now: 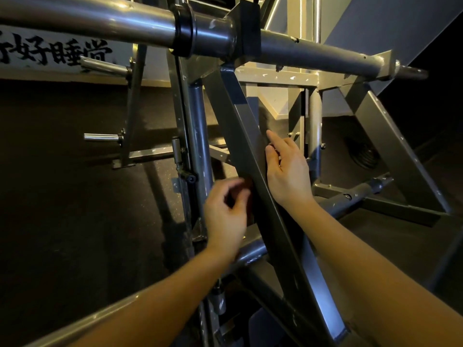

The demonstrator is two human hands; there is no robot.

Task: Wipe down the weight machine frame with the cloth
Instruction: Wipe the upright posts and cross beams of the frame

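A dim gym room had a dark speckled floor (62,196) and a pale wall (375,26) bearing a white banner (55,53) with black brush characters. The grey, paint-chipped weight machine frame (195,116) filled the view under a thick crossbar (100,18). Both hands met at its diagonal beam (233,116). The right hand (290,176) touched the beam's edge, forefinger straight and the rest curled. The left hand (224,216) was blurred, its grip impossible to tell. A brownish patch by its fingertips was possibly the cloth (248,186).
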